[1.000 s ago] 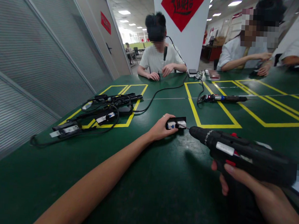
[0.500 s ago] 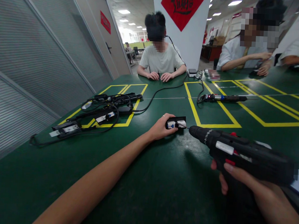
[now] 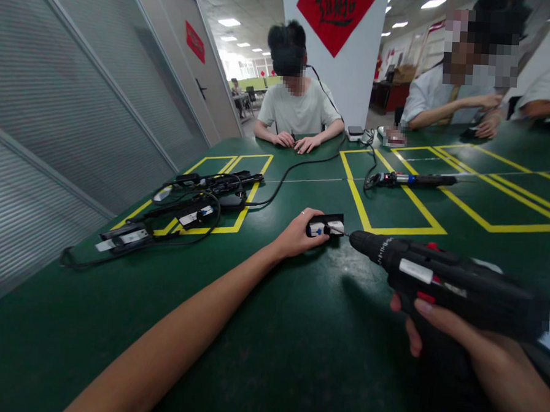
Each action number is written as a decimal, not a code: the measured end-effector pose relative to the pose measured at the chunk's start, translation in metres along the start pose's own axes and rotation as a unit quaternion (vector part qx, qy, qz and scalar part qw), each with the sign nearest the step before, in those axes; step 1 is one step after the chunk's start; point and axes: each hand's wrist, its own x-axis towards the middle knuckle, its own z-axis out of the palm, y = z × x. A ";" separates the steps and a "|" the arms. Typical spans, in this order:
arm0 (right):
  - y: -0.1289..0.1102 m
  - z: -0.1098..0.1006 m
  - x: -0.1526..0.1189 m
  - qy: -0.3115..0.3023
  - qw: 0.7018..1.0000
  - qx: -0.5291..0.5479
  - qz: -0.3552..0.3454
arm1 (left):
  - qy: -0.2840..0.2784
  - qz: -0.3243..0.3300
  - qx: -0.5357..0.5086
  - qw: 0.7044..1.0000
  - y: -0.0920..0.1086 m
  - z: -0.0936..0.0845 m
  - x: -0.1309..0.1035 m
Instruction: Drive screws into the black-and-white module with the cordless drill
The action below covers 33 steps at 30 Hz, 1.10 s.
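Note:
My left hand (image 3: 298, 235) is closed around the left end of a small black case (image 3: 339, 220) with white parts and a blue spot inside, resting on the green table (image 3: 259, 328). My right hand (image 3: 461, 339) grips the handle of a black cordless drill (image 3: 441, 276) with red details, thumb high on the grip near the red trigger. The drill lies level and points left. Its thin bit (image 3: 346, 234) reaches the right part of the case; whether the tip touches a screw is too small to tell.
Several black devices with cables (image 3: 196, 208) lie at the left within yellow tape lines. A black-and-blue pen-like tool (image 3: 414, 180) lies beyond the drill. A cable (image 3: 286, 173) runs across the table to a co-worker (image 3: 298, 109) opposite. Another person (image 3: 439, 104) sits at the right.
Both hands, the drill and the case keep their places relative to one another. The whole view has shifted very slightly.

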 end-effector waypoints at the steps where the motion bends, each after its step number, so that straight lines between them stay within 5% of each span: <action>1: -0.001 0.000 0.001 0.002 1.000 -0.003 -0.005 | -0.001 -0.002 0.000 1.000 0.000 0.000 0.000; 33: -0.009 0.003 -0.005 -0.031 1.000 -0.001 -0.001 | -0.018 -0.040 -0.037 0.998 0.003 -0.003 0.001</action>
